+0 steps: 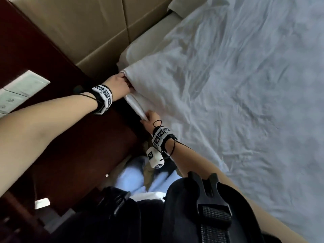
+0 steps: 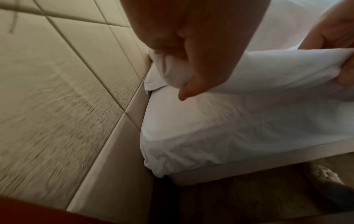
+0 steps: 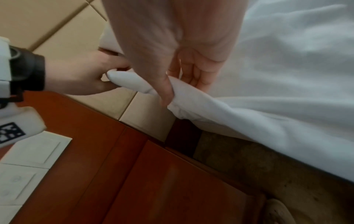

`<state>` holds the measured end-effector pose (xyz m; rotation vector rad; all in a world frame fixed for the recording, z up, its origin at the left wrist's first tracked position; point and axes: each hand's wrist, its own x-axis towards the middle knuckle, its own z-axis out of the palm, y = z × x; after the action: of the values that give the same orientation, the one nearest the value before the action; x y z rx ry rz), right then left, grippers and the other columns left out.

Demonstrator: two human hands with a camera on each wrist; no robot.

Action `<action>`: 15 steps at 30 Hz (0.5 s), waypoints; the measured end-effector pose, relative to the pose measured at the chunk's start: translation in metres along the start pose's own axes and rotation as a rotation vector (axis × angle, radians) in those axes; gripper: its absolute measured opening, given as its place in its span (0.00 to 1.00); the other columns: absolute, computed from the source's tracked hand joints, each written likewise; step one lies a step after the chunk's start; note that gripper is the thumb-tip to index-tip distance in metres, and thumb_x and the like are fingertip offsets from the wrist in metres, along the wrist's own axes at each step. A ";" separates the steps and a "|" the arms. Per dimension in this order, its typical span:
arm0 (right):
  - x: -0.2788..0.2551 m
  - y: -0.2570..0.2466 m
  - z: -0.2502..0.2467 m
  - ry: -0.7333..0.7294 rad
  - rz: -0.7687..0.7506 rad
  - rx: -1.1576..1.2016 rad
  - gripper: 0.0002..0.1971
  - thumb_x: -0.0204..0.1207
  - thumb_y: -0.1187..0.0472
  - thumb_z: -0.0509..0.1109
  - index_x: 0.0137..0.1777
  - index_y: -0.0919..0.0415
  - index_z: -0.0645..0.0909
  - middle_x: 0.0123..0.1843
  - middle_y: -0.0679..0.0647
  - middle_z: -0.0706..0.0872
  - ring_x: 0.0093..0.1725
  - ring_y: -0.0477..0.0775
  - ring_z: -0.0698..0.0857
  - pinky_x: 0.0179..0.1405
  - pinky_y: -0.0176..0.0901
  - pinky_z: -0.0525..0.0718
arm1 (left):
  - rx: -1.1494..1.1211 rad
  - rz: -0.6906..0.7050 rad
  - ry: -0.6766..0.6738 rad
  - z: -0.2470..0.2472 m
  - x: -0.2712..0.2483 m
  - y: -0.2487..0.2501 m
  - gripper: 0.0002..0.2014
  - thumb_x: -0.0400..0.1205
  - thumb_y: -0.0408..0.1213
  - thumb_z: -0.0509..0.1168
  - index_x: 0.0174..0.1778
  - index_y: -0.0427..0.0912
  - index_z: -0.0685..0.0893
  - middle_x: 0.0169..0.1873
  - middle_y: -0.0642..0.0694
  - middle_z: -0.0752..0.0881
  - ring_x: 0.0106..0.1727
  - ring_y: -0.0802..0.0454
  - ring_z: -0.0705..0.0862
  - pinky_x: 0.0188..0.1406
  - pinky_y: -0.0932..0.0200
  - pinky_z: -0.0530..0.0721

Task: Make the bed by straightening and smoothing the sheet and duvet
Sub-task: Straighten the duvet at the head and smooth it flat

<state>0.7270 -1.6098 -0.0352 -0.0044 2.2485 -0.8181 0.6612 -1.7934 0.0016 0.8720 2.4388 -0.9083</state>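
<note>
A wrinkled white sheet point(image 1: 228, 93) covers the bed and fills the right of the head view. Its edge is gathered into a roll point(image 1: 135, 106) along the mattress side, near the head corner. My left hand point(image 1: 121, 85) grips the upper end of this rolled edge point(image 2: 172, 72) close to the headboard. My right hand point(image 1: 149, 120) pinches the same edge point(image 3: 182, 94) lower down, thumb on top and fingers beneath. The stretch of sheet between the hands is lifted off the mattress side point(image 2: 229, 128). No duvet shows in any view.
A beige padded headboard point(image 1: 78, 28) stands tight against the mattress corner. A dark red wooden bedside cabinet point(image 1: 73, 146) with a white switch panel point(image 1: 22, 88) sits close to the left. Brown carpet point(image 3: 249, 166) and a pale slipper point(image 2: 321, 177) lie below the bed edge.
</note>
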 end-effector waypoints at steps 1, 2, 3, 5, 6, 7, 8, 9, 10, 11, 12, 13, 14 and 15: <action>0.003 0.000 0.004 0.005 0.007 -0.005 0.15 0.74 0.62 0.72 0.59 0.66 0.81 0.57 0.62 0.86 0.59 0.62 0.83 0.48 0.42 0.75 | -0.036 -0.019 -0.003 0.008 -0.001 0.003 0.20 0.85 0.36 0.52 0.73 0.47 0.74 0.68 0.48 0.81 0.74 0.47 0.75 0.81 0.50 0.57; 0.006 0.001 0.008 0.012 0.009 -0.007 0.15 0.75 0.62 0.72 0.59 0.66 0.81 0.58 0.62 0.86 0.59 0.62 0.83 0.50 0.43 0.76 | -0.059 -0.033 0.001 0.016 -0.001 0.005 0.20 0.85 0.36 0.53 0.73 0.46 0.74 0.67 0.48 0.82 0.74 0.46 0.75 0.81 0.50 0.56; 0.009 0.002 0.012 0.011 0.014 -0.014 0.14 0.76 0.62 0.71 0.60 0.67 0.80 0.59 0.63 0.85 0.59 0.62 0.82 0.50 0.42 0.76 | -0.088 -0.045 0.007 0.024 -0.001 0.007 0.20 0.84 0.35 0.54 0.73 0.45 0.74 0.66 0.47 0.83 0.73 0.46 0.75 0.82 0.50 0.56; 0.012 0.005 0.018 -0.013 0.016 -0.029 0.13 0.78 0.64 0.67 0.60 0.67 0.80 0.59 0.63 0.85 0.60 0.63 0.82 0.51 0.43 0.76 | -0.132 -0.047 -0.019 0.034 0.001 0.013 0.21 0.82 0.36 0.57 0.72 0.43 0.74 0.66 0.47 0.82 0.72 0.46 0.75 0.83 0.52 0.56; 0.015 0.007 0.021 -0.033 0.018 -0.035 0.12 0.79 0.65 0.65 0.60 0.67 0.80 0.59 0.63 0.85 0.60 0.63 0.83 0.50 0.44 0.77 | -0.164 -0.050 -0.063 0.038 0.001 0.016 0.21 0.82 0.36 0.57 0.73 0.42 0.73 0.67 0.47 0.80 0.73 0.47 0.74 0.83 0.51 0.55; 0.016 0.007 0.023 -0.055 0.026 -0.046 0.12 0.79 0.65 0.63 0.60 0.67 0.79 0.59 0.63 0.85 0.59 0.64 0.83 0.50 0.44 0.77 | -0.208 -0.060 -0.119 0.044 0.002 0.019 0.21 0.82 0.37 0.56 0.73 0.41 0.73 0.68 0.46 0.79 0.75 0.47 0.72 0.84 0.50 0.54; 0.017 0.008 0.023 -0.073 0.032 -0.067 0.12 0.80 0.65 0.62 0.62 0.66 0.78 0.59 0.63 0.85 0.59 0.64 0.83 0.49 0.44 0.76 | -0.238 -0.074 -0.194 0.048 0.002 0.022 0.21 0.83 0.38 0.56 0.72 0.41 0.73 0.68 0.46 0.79 0.74 0.48 0.73 0.84 0.48 0.54; 0.017 0.010 0.023 -0.082 0.038 -0.099 0.13 0.80 0.65 0.62 0.63 0.65 0.76 0.60 0.63 0.84 0.60 0.63 0.82 0.50 0.43 0.75 | -0.293 -0.093 -0.262 0.056 0.000 0.025 0.19 0.83 0.38 0.56 0.70 0.42 0.76 0.66 0.46 0.81 0.71 0.48 0.76 0.82 0.47 0.57; 0.018 0.012 0.020 -0.079 0.042 -0.131 0.13 0.80 0.64 0.62 0.63 0.64 0.76 0.61 0.62 0.83 0.61 0.63 0.82 0.52 0.44 0.75 | -0.360 -0.125 -0.338 0.062 -0.001 0.027 0.16 0.81 0.38 0.57 0.63 0.45 0.81 0.62 0.45 0.84 0.66 0.47 0.80 0.78 0.47 0.63; 0.019 0.014 0.015 -0.068 0.049 -0.159 0.14 0.80 0.63 0.63 0.63 0.64 0.76 0.62 0.62 0.83 0.62 0.63 0.81 0.54 0.44 0.76 | -0.448 -0.162 -0.395 0.068 -0.003 0.028 0.13 0.79 0.37 0.58 0.54 0.48 0.84 0.57 0.44 0.87 0.61 0.45 0.84 0.73 0.48 0.70; 0.019 0.017 0.009 -0.048 0.054 -0.185 0.14 0.79 0.62 0.63 0.63 0.64 0.76 0.63 0.62 0.82 0.63 0.63 0.81 0.56 0.45 0.76 | -0.509 -0.186 -0.439 0.070 -0.004 0.028 0.11 0.76 0.36 0.58 0.48 0.50 0.84 0.54 0.44 0.88 0.56 0.44 0.86 0.67 0.50 0.74; 0.020 0.021 0.001 -0.031 0.066 -0.208 0.14 0.79 0.62 0.63 0.63 0.64 0.77 0.63 0.62 0.82 0.63 0.64 0.80 0.57 0.45 0.76 | -0.563 -0.206 -0.432 0.073 -0.004 0.026 0.11 0.75 0.35 0.59 0.47 0.50 0.83 0.53 0.43 0.88 0.55 0.43 0.86 0.64 0.52 0.75; 0.021 0.026 -0.008 -0.019 0.087 -0.217 0.15 0.79 0.62 0.63 0.64 0.65 0.77 0.64 0.63 0.82 0.64 0.64 0.80 0.58 0.45 0.76 | -0.570 -0.212 -0.444 0.071 -0.002 0.024 0.12 0.76 0.35 0.59 0.51 0.49 0.84 0.55 0.43 0.87 0.57 0.44 0.85 0.62 0.54 0.75; 0.023 0.031 -0.017 -0.006 0.116 -0.203 0.15 0.79 0.63 0.63 0.64 0.65 0.77 0.64 0.63 0.82 0.64 0.64 0.80 0.58 0.45 0.77 | -0.572 -0.220 -0.426 0.069 0.000 0.020 0.13 0.78 0.36 0.59 0.55 0.47 0.83 0.57 0.43 0.86 0.60 0.45 0.83 0.61 0.53 0.74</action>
<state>0.7065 -1.5812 -0.0577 0.0277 2.2932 -0.5256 0.6843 -1.8284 -0.0565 0.1854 2.2443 -0.3626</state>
